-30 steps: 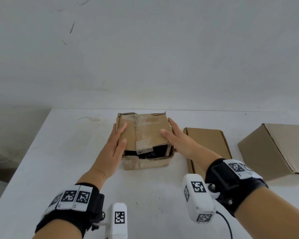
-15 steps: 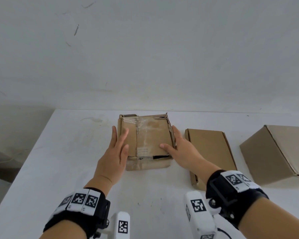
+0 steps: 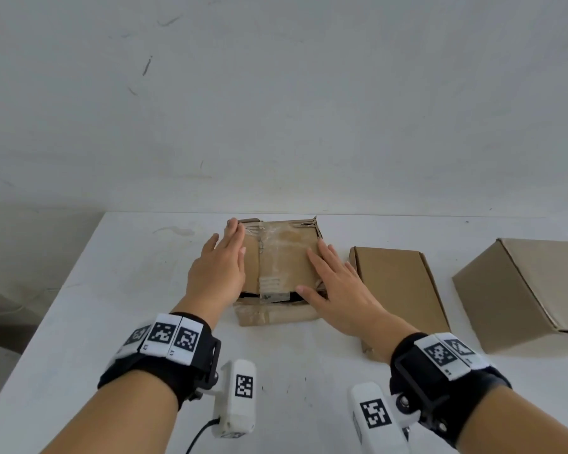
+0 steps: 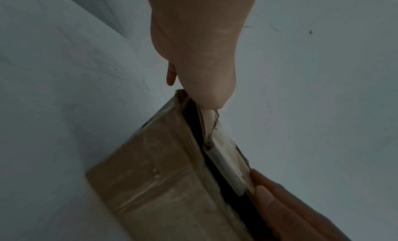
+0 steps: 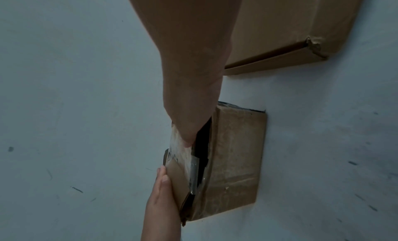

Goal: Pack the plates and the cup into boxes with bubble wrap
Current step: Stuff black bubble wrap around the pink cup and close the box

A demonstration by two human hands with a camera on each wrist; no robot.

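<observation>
A worn, taped cardboard box (image 3: pixel 284 257) sits on the white table (image 3: pixel 112 306), its top flaps folded down with a dark slit left along the near edge. My left hand (image 3: pixel 222 267) lies flat on the left flap, fingers straight. My right hand (image 3: pixel 335 286) presses flat on the right flap, thumb at the near edge. In the left wrist view the box (image 4: pixel 155 176) shows that dark gap under the flap. The right wrist view shows the box (image 5: pixel 234 159) with both hands on its lid. No plate, cup or bubble wrap is visible.
A flat closed cardboard box (image 3: pixel 397 286) lies just right of my right hand, also seen as the flat box (image 5: pixel 290 28). A bigger closed cardboard box (image 3: pixel 532 290) stands at the far right. A white wall runs behind the table's far edge.
The top flaps have come down from partly raised to nearly flat. Both hands slid further onto the lid, the left one reaching toward the far left corner.
</observation>
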